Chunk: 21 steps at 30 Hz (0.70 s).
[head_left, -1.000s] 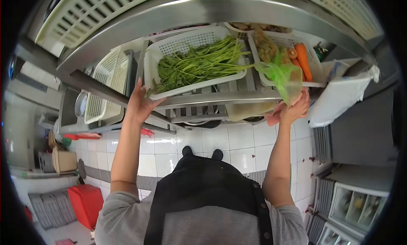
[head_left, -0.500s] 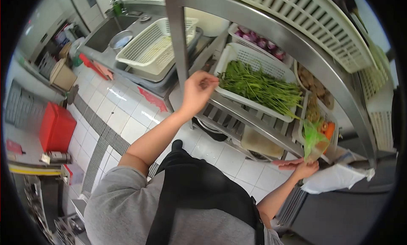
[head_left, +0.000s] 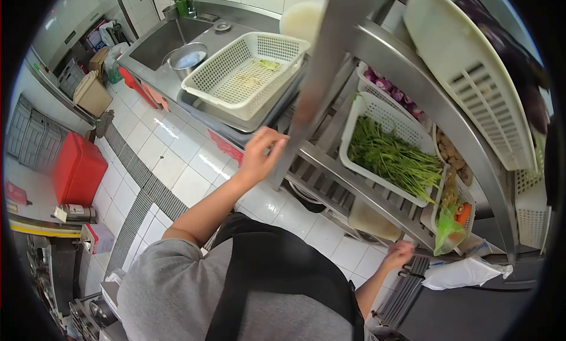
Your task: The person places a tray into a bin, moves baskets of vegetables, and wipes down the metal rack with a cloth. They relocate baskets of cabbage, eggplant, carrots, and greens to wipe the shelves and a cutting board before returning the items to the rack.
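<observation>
My left hand [head_left: 261,156] is raised just left of the steel rack post [head_left: 315,81], its fingers loosely bent with a gap to the thumb and nothing seen in them. My right hand [head_left: 398,256] hangs low in front of the rack, below the cutting board [head_left: 372,218]; its fingers are blurred and hard to read. On the rack shelf, a white basket [head_left: 383,179] holds leafy green stems [head_left: 394,152]. Right of it, a smaller basket holds carrots [head_left: 464,213] and a green plastic bag [head_left: 450,230].
An off-white basket [head_left: 221,99] with scraps stands beside the sink [head_left: 171,46]. Red onions [head_left: 392,93] and ginger [head_left: 453,149] sit behind the greens. Eggplants [head_left: 501,40] lie in a higher basket [head_left: 471,64]. A red bin [head_left: 79,175] stands on the tiled floor at left.
My left hand has come away from the greens basket's edge, leftward and down. My right hand has moved down and left from the green bag. The view has shifted toward the sink.
</observation>
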Each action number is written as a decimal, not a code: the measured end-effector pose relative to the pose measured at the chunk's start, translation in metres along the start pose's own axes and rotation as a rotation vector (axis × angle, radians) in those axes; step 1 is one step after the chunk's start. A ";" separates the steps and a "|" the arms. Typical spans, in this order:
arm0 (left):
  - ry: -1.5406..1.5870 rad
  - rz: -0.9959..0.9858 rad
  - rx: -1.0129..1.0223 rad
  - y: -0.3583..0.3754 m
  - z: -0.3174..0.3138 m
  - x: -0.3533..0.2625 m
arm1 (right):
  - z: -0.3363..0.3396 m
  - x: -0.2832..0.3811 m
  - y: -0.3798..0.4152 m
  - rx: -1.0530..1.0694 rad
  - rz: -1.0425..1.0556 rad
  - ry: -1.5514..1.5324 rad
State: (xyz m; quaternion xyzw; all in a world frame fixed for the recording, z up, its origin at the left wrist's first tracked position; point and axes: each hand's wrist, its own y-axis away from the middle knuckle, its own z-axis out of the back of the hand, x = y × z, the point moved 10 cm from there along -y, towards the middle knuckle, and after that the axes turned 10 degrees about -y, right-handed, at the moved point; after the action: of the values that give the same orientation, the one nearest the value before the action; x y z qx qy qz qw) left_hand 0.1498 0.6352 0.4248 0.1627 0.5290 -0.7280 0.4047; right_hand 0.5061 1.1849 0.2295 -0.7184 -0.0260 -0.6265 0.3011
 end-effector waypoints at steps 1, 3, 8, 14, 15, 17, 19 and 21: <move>-0.018 0.061 -0.037 -0.004 0.022 0.023 | -0.018 -0.052 0.029 0.109 -0.121 -0.159; -0.071 0.210 -0.130 -0.019 0.067 0.088 | -0.102 -0.054 0.095 0.514 0.019 -0.195; -0.212 0.360 -0.234 -0.081 0.173 0.239 | -0.319 0.001 0.235 0.863 -0.835 0.081; -0.245 0.563 0.083 -0.086 0.186 0.359 | -0.463 0.237 0.172 1.152 -0.368 -0.037; -0.227 0.551 0.116 -0.085 0.182 0.363 | -0.453 0.277 0.148 0.976 -0.337 -0.147; -0.312 0.549 0.056 -0.087 0.192 0.370 | -0.403 0.303 0.106 0.636 -0.254 -0.102; -0.245 0.586 0.119 -0.086 0.186 0.382 | -0.390 0.330 0.085 0.245 -0.274 -0.264; -0.251 0.506 0.034 -0.092 0.189 0.367 | -0.415 0.358 0.076 0.049 -0.041 -0.181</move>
State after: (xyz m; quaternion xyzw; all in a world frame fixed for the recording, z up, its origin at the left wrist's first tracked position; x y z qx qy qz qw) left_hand -0.1113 0.3220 0.3129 0.2047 0.4050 -0.6272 0.6330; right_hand 0.2474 0.8077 0.5407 -0.7638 -0.0831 -0.5644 0.3021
